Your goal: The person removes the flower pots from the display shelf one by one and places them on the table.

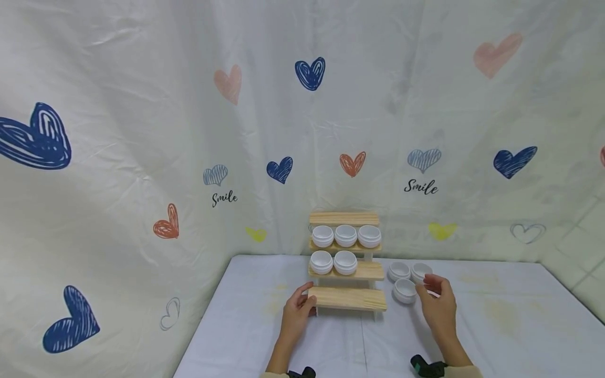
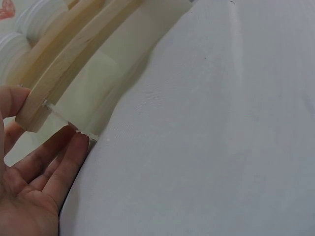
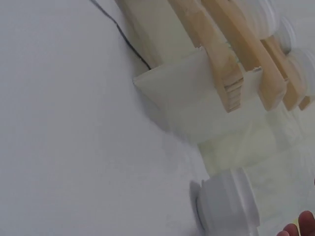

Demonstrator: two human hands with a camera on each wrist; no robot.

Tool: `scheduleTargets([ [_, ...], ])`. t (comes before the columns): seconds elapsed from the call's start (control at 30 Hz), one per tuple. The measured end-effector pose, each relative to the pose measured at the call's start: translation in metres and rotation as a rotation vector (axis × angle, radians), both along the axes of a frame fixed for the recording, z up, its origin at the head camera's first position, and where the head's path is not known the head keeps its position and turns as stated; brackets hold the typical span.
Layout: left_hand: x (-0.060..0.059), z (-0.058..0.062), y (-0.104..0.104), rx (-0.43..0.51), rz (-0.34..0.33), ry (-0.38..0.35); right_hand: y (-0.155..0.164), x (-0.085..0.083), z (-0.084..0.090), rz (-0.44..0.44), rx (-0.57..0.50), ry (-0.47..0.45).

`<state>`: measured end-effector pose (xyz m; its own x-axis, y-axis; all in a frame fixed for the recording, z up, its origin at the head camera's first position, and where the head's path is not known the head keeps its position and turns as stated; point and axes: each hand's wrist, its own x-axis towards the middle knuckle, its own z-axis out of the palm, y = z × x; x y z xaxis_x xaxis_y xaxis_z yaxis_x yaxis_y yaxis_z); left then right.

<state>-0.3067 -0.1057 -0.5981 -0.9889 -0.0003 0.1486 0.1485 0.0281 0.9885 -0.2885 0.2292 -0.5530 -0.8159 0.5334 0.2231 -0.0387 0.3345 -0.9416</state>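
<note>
A tiered display stand [image 1: 347, 298] with pale wooden boards and white side panels [image 3: 182, 93] stands on the table. Three white bowls [image 1: 346, 236] sit on its second board from the top. Two more bowls [image 1: 321, 262] rest on the board below, at the left and middle. My left hand [image 1: 298, 310] holds the left end of the lowest board, thumb on the wood and other fingertips by the side panel. Right of the stand, three loose bowls [image 1: 404, 291] are grouped on the table. My right hand [image 1: 438, 304] is beside them, fingers spread around the right side of the group.
A white cloth covers the table [image 1: 510, 325]. Behind it hangs a pale curtain [image 1: 368, 110] printed with hearts and the word "Smile". The stand's top board [image 1: 344, 219] comes close to this curtain. A dark wrist camera strap [image 1: 427, 366] is on the right wrist.
</note>
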Motion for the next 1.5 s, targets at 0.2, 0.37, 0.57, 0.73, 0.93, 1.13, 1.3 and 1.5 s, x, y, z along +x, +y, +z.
scheduleTargets([
  [0.2, 0.001, 0.004, -0.001, 0.002, 0.001, 0.000, -0.011, 0.002, 0.011, 0.034, 0.003, 0.042],
  [0.37, 0.000, 0.005, 0.000, 0.007, -0.002, -0.012, -0.017, 0.003, 0.015, 0.074, 0.042, 0.033],
  [0.57, 0.001, 0.003, 0.001, 0.006, 0.004, -0.017, -0.025, 0.007, 0.021, 0.140, 0.044, 0.015],
  [0.73, 0.002, 0.003, 0.001, -0.005, 0.005, -0.010, -0.031, 0.009, 0.026, 0.195, 0.031, 0.007],
  [0.93, 0.003, 0.005, 0.000, -0.008, 0.009, -0.003, -0.037, 0.010, 0.031, 0.244, 0.036, -0.029],
  [1.13, 0.003, 0.004, 0.000, 0.002, -0.002, -0.001, -0.046, 0.012, 0.034, 0.292, 0.010, 0.021],
  [1.3, 0.003, 0.005, 0.000, 0.014, -0.006, 0.008, -0.055, 0.011, 0.034, 0.339, 0.002, 0.078],
  [1.5, 0.001, 0.004, -0.001, 0.018, -0.013, -0.014, -0.065, 0.006, 0.039, 0.383, 0.007, 0.105],
])
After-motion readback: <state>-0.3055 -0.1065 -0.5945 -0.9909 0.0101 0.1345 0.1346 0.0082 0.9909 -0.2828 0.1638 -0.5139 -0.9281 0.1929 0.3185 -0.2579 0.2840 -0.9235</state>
